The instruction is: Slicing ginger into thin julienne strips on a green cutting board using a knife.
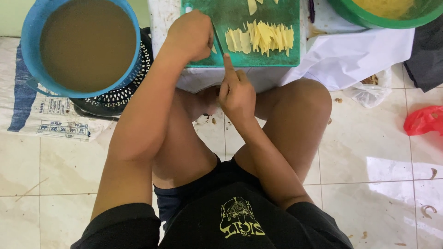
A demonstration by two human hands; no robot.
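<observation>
At top centre, the left hand is curled into a fist on the green board, seemingly around a knife handle. The right hand is held free, forefinger raised. The yellow strips are best steadied, fingertips tucked back.

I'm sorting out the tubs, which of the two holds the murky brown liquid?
The blue tub at upper left; the green one at upper right holds something yellow.

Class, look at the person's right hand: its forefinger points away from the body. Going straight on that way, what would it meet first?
The right hand would probably first meet the near edge of the green cutting board, then the pale yellow strips; the height is unclear.
</observation>
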